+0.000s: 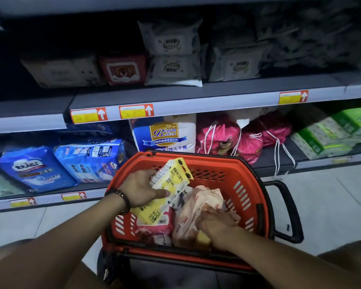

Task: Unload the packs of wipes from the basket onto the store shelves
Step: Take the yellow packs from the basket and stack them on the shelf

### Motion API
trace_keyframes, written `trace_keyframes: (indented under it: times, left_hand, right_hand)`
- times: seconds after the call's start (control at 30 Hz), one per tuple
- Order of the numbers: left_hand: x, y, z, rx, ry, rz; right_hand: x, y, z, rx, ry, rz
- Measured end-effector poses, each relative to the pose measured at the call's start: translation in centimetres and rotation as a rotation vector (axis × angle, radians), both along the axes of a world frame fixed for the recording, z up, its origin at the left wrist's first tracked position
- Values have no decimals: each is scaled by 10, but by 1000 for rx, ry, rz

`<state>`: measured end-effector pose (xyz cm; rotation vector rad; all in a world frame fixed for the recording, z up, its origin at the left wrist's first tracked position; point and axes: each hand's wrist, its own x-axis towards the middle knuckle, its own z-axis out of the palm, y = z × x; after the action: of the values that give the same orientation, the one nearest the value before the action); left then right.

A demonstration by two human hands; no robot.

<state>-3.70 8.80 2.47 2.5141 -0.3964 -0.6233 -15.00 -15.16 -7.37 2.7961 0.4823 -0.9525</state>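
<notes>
Basket (245,197) sat on the floor (325,197) in front of the lower shelf (279,161), with its handle (291,213) out to the right. Inside it, the left hand (142,187) held the first pack (173,184) over the left half, the right hand (215,224) gripped the second pack (196,207) at the right, and the third pack (154,228) lay underneath at front left. Stacked wipes packs (171,53) were on the upper shelf (217,94) above, and drawstring bags (227,140) sat behind the basket to the right.

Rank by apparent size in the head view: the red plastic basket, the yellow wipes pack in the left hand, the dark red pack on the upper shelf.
1. red plastic basket, largest.
2. yellow wipes pack.
3. dark red pack, smallest as seen; it sits farther from the camera, so true size is unsure.
</notes>
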Motion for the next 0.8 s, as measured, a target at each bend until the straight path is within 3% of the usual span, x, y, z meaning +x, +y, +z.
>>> trace_keyframes:
  times: [0.2,0.43,0.6,0.7,0.8]
  left_hand:
    - [14,1,5,-205,121,170]
    - [10,-14,19,-476,212,339]
    - [5,-23,17,-567,276,432]
    - [2,-31,16,-620,255,489]
    - [1,-43,19,-781,277,613]
  right_hand:
    - [24,-22,67,157,-105,-274]
    - [19,-58,147,593,-457,-687]
    - [23,-57,168,1108,-706,-972]
    - [29,-43,175,1647,-612,-1294]
    - [31,-28,185,2016,-406,-1515]
